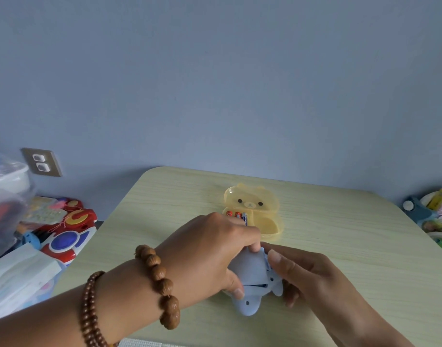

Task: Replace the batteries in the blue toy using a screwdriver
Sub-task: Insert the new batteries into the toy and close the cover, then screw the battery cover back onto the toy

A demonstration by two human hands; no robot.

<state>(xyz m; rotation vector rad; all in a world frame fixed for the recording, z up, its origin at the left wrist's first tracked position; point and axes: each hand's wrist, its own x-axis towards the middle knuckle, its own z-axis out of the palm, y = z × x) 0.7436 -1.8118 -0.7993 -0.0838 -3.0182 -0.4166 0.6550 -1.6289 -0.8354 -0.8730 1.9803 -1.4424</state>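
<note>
A soft blue plush toy (253, 274) lies on the pale wooden table (340, 234), held between both hands. My left hand (210, 254) grips its left side and top, with the thumb near a slit in the fabric. My right hand (305, 269) holds its right side, thumb pressed on the upper edge. Behind them stands an open yellow bear-shaped case (255, 204) with three batteries (237, 216) in its left compartment. No screwdriver is in view.
Left of the table lie a red, white and blue toy (69, 234), other toys, a clear bag and a stack of white packets (19, 274). A wall socket (42, 162) sits on the blue wall. More toys and boxes (437, 211) lie beyond the table's right edge.
</note>
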